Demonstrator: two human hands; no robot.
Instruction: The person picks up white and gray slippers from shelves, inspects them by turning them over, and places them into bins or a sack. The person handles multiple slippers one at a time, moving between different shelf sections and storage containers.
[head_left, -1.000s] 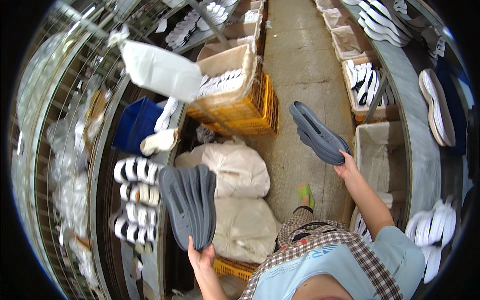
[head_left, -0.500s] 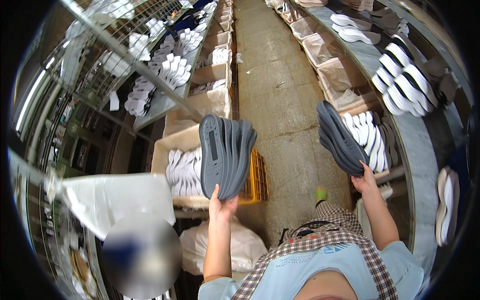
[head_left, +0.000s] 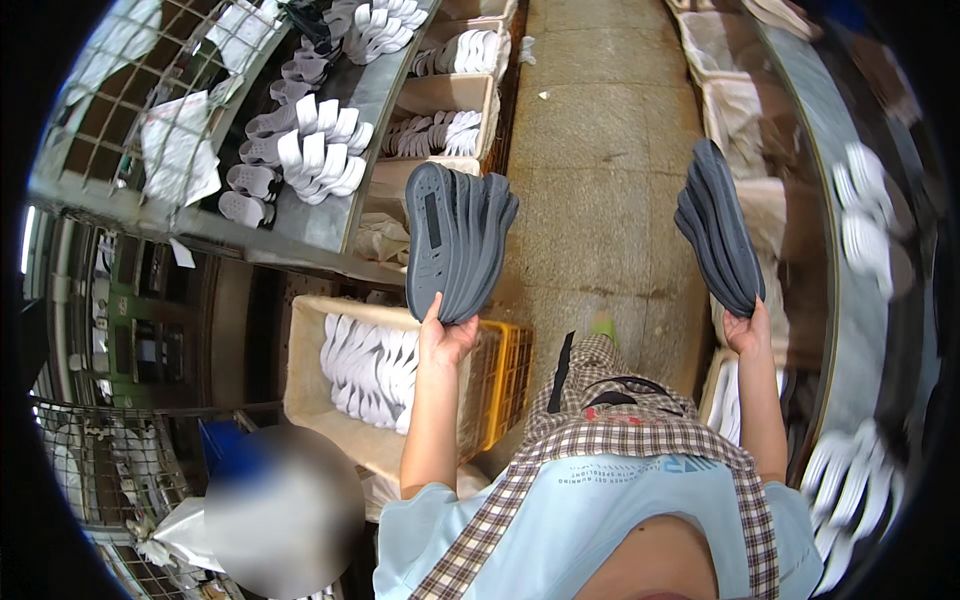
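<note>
Above a concrete aisle, I hold two fans of dark grey shoe soles aloft. My left hand [head_left: 445, 338] is clamped round the lower ends of one stack of grey soles [head_left: 457, 240], the fingers wrapped tight, the soles standing upright and spread like a hand of cards. My right hand [head_left: 748, 332] pinches the base of a second stack of grey soles [head_left: 718, 232], which leans slightly to the left above it. The two stacks are well apart, with the concrete floor [head_left: 600, 150] between them.

Below and to the left of my left hand sits a cardboard-lined box [head_left: 305, 375] filled with white soles [head_left: 370, 370], just beside a yellow plastic crate [head_left: 508, 375]. Farther beyond that hand, a grey tabletop [head_left: 375, 90] carries rows of pale and grey soles, with more boxes of white soles [head_left: 455, 60] alongside it. Beside my right hand, blurred white soles [head_left: 865, 230] line a long surface. A checked apron [head_left: 620, 430] over a light blue shirt fills the lower edge.
</note>
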